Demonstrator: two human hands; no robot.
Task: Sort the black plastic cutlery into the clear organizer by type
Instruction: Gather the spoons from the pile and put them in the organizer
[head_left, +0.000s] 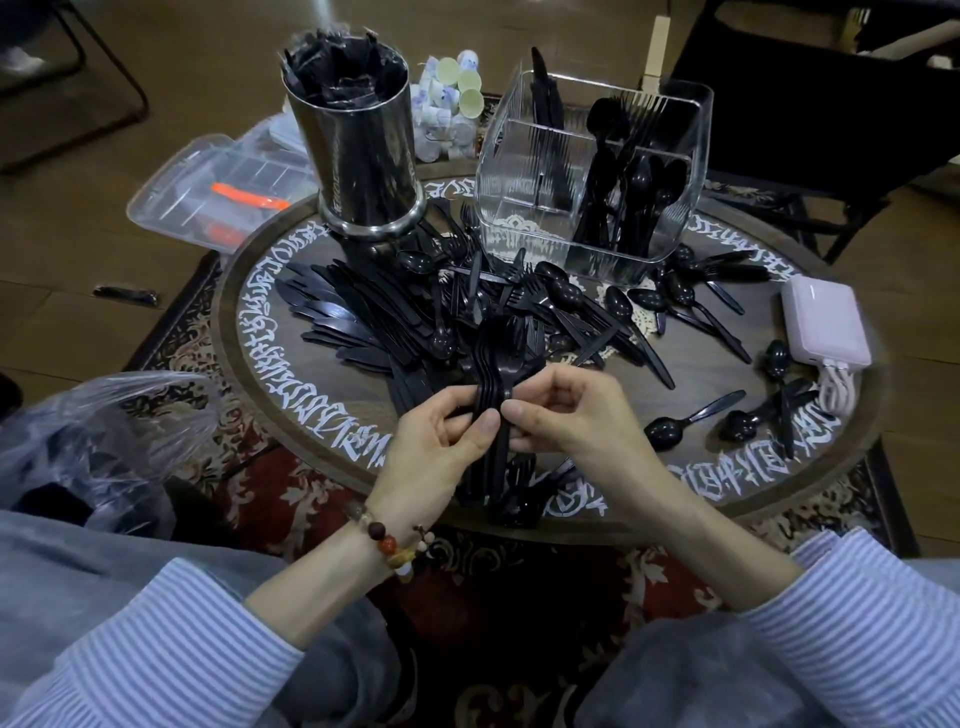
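My left hand (441, 441) grips a stacked bundle of black plastic forks (501, 364) by the handles, tines pointing away from me. My right hand (566, 415) pinches the same bundle from the right side. Loose black cutlery covers the round table (291, 415): knives (353, 317) on the left, mixed forks and spoons (561, 296) in the middle, spoons (670, 428) at the right. The clear ribbed organizer (519, 171) stands at the back; its right compartments hold spoons and forks, a rear one holds knives, and the front left one looks empty.
A steel cylinder (363, 156) lined with a black bag stands at the back left. A pink power bank (826, 322) with a white cable lies at the right edge. Small cups (452, 98) sit behind. A clear plastic bag (93, 441) rests by my left knee.
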